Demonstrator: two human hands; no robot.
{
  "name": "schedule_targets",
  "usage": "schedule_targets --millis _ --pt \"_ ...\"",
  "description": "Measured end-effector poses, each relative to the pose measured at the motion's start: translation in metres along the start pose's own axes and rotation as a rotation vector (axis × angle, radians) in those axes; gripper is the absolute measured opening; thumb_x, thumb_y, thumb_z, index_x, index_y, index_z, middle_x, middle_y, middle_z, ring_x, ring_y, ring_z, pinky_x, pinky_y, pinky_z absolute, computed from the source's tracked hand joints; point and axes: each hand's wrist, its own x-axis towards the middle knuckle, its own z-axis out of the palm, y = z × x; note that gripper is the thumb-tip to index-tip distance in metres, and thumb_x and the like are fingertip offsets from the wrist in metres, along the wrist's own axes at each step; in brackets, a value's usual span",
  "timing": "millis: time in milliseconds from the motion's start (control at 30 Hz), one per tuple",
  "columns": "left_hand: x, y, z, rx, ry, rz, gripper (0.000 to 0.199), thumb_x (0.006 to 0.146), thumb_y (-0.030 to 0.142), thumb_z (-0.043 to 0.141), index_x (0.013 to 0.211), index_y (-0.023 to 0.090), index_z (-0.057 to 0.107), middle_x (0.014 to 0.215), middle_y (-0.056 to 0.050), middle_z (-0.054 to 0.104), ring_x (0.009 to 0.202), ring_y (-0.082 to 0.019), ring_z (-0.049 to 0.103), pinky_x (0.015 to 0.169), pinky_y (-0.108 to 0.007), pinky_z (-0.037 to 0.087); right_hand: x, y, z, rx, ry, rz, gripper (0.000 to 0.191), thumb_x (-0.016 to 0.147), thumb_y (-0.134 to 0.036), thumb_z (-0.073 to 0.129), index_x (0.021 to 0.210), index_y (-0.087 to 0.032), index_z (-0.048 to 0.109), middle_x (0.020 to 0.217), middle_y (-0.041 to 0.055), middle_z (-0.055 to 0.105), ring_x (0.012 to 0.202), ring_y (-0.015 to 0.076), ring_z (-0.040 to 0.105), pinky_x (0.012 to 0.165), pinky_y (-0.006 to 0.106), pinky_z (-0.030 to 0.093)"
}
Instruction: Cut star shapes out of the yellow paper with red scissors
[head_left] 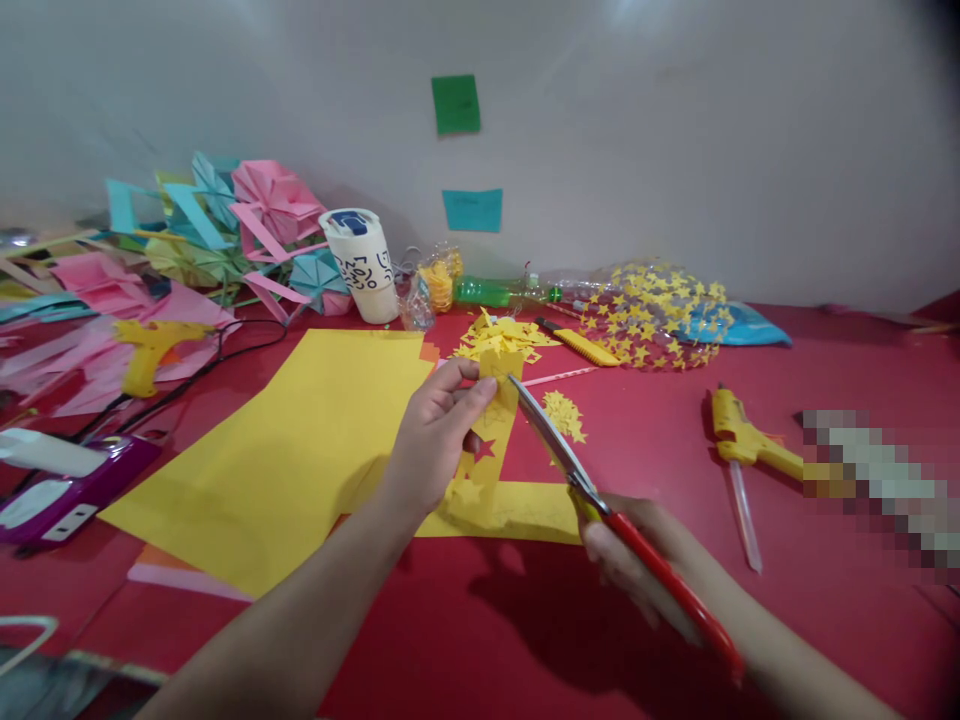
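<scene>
A strip of yellow paper (491, 480) with a star-shaped hole in it is pinched between the thumb and fingers of my left hand (439, 430). My right hand (637, 560) is closed round a pair of scissors (555, 440) with red handles. The blade tips meet the right edge of the strip near its top; whether they are parted is hard to tell. Below lies a wider yellow strip (536, 510). Small yellow paper stars (564, 415) are heaped just right of the scissors' blades, and yellow scraps (502, 335) lie behind the strip.
Large yellow sheets (300, 450) cover the table's left-centre. Two yellow glue guns (150, 350) (750, 440) lie at the sides. A purple power strip (82, 490), pink and blue paper shapes (277, 200), a white tumbler (364, 265), a yellow cutter (589, 347) and a star-covered bottle (652, 315) are around.
</scene>
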Motion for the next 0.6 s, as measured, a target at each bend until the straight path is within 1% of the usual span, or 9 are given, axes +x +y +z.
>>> schedule_targets --millis 67,133,233,333,467,600 --pt "-0.0002 0.0005 -0.0009 0.053 0.012 -0.004 0.017 0.079 0.034 0.069 0.082 0.022 0.058 0.059 0.007 0.045 0.044 -0.005 0.037 0.036 -0.014 0.033 -0.0009 -0.0007 -0.0017 -0.006 -0.011 -0.017 0.05 0.084 -0.068 0.053 0.069 -0.021 0.044 0.051 -0.0053 0.047 0.036 0.0071 0.037 0.035 0.021 0.024" --pt "0.0003 -0.0001 -0.0022 0.055 -0.014 -0.01 0.017 0.079 0.034 0.069 0.079 0.021 0.057 0.059 0.007 0.045 0.046 -0.005 0.04 0.039 -0.015 0.035 -0.0014 -0.0015 -0.0033 -0.015 -0.015 -0.036 0.052 0.084 -0.07 0.051 0.069 -0.021 0.044 0.05 -0.0063 0.044 0.037 0.0072 0.036 0.036 0.021 0.024" --pt "0.0021 -0.0025 -0.004 0.014 -0.059 -0.011 0.017 0.079 0.03 0.069 0.074 0.02 0.057 0.063 0.005 0.051 0.052 -0.006 0.049 0.049 -0.017 0.04 -0.0014 -0.0029 -0.0051 -0.032 -0.02 -0.056 0.053 0.085 -0.072 0.049 0.069 -0.021 0.044 0.048 -0.0065 0.043 0.038 0.0072 0.035 0.037 0.022 0.023" --pt "0.004 -0.0043 -0.0055 0.023 -0.07 0.003 0.015 0.079 0.028 0.069 0.075 0.02 0.058 0.068 0.003 0.057 0.058 -0.009 0.054 0.054 -0.02 0.042 -0.0013 -0.0038 -0.0058 -0.053 -0.027 -0.08 0.055 0.085 -0.072 0.047 0.068 -0.021 0.044 0.048 -0.0067 0.043 0.037 0.0066 0.033 0.038 0.022 0.021" --pt "0.0045 -0.0034 -0.0076 0.067 -0.062 0.017 0.014 0.078 0.029 0.069 0.075 0.02 0.058 0.069 0.002 0.059 0.061 -0.011 0.054 0.057 -0.022 0.043 -0.0016 -0.0039 -0.006 -0.055 -0.031 -0.066 0.055 0.087 -0.072 0.045 0.068 -0.021 0.044 0.047 -0.0072 0.041 0.038 0.0066 0.033 0.038 0.022 0.021" --pt "0.0032 -0.0022 -0.0085 0.071 -0.073 0.028 0.013 0.079 0.028 0.067 0.074 0.02 0.058 0.07 0.002 0.059 0.062 -0.011 0.054 0.059 -0.022 0.044 -0.0021 -0.0045 -0.0062 -0.051 -0.02 -0.058 0.054 0.085 -0.072 0.049 0.069 -0.021 0.044 0.051 -0.0069 0.041 0.039 0.0061 0.032 0.037 0.021 0.022"
